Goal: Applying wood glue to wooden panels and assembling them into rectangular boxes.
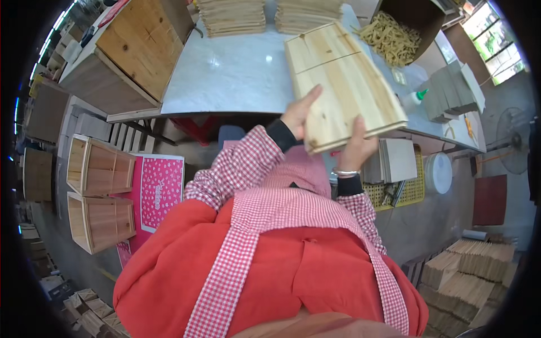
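Between my two hands I hold a pale wooden box point(344, 84), tilted over the table's near edge. It is tapered, with a dark seam across its far part and a few knots. My left hand point(300, 112) grips the near left corner, its thumb lying on the top face. At the near edge my right hand point(359, 145) is closed round the wood, thumb on top and fingers underneath, partly hidden. I cannot tell what the underside looks like.
A white-topped table point(231, 73) carries wooden stacks point(234, 17), a heap of tan strips point(391, 39), a green-capped bottle point(414, 100) and grey sheets point(453, 90). A large wooden box point(141, 48) stands left; open wooden boxes point(104, 166) sit lower left. A yellow basket point(417, 186) is at right.
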A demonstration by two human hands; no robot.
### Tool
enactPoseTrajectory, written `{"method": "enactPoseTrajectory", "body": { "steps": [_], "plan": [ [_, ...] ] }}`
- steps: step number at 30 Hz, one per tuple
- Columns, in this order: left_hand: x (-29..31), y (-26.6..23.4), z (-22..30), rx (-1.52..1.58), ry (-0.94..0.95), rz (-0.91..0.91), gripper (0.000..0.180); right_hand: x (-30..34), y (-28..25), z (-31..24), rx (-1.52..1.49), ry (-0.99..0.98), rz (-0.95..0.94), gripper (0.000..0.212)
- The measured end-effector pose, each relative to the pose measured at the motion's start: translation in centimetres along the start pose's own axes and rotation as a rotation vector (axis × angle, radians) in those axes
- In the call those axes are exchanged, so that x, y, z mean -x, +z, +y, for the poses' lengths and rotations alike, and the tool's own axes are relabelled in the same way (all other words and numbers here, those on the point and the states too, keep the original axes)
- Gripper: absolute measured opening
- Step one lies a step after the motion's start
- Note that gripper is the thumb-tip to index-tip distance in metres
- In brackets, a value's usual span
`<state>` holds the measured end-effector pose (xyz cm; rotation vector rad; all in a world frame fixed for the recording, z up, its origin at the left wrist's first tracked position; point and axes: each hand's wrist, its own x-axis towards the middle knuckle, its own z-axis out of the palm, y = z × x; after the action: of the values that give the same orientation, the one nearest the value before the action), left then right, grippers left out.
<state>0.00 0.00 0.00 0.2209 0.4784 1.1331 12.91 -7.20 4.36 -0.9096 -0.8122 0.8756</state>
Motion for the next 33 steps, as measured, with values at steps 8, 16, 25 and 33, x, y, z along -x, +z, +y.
{"method": "enactPoseTrajectory", "body": {
  "steps": [8,16,25,33],
  "plan": [
    [-2.2,-4.4,10.1,-0.655,-0.287,0.208,0.055,1.3,-6.4,2.6,0.457,0.418,-0.811,0.025],
    [0.9,-3.6,15.1,-2.376,0.891,0.684,0.052,-12.5,-1.7,6.0,0.851,-0.36,-0.682,0.031],
    [12.3,-5.0,1.1,-0.378,0.14,0.728,0.039,-21.8,4.9,13.5,1.472,-0.37,-0.695,0.038],
    [12.5,-7.9,1.8,-0.013,0.089,0.522,0.055,-18.3,8.9,13.0,1.188,-0.335,-0.743,0.047]
  ]
}}
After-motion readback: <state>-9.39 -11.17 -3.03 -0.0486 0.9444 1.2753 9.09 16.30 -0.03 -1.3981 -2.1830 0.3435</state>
